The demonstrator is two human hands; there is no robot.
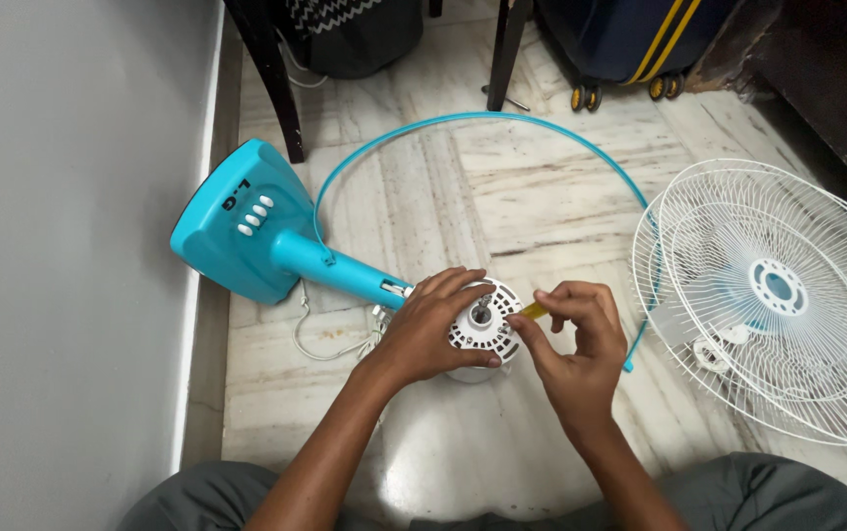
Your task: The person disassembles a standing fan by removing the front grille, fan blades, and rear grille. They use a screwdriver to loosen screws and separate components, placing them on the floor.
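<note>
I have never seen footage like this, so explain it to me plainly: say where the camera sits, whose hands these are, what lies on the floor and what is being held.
There is one picture, taken by a camera worn on a person's head and looking down, so both hands belong to that person, who appears to sit on a marble floor.

A turquoise fan stand lies on its side, its base towards the grey wall. At the end of its stem sits the white motor housing. The left hand grips that housing. The right hand pinches a small yellow tool and points it at the housing; its tip is too small to make out.

A thin turquoise ring curves across the floor. To the right lie the white wire grilles. Chair legs and a wheeled suitcase show at the top.
</note>
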